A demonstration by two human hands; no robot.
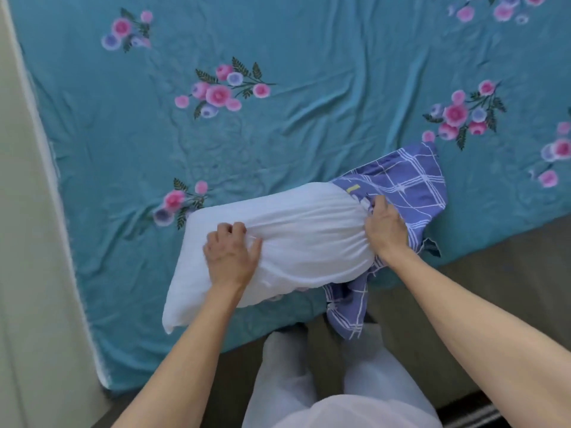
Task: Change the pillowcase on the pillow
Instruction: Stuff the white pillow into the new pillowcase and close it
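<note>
A white pillow (296, 239) lies across the near edge of the bed. My left hand (231, 254) grips a bunch of its white fabric near the middle. A blue pillowcase with white checks (411, 183) covers only the pillow's right end and trails off the bed edge. My right hand (386, 227) grips the pillowcase's rim where it meets the pillow.
The bed is covered by a teal sheet with pink flower prints (278, 118). A pale wall (27, 242) runs along the left. Grey floor (494, 257) shows at the right, and my legs in light trousers (309, 381) stand at the bed edge.
</note>
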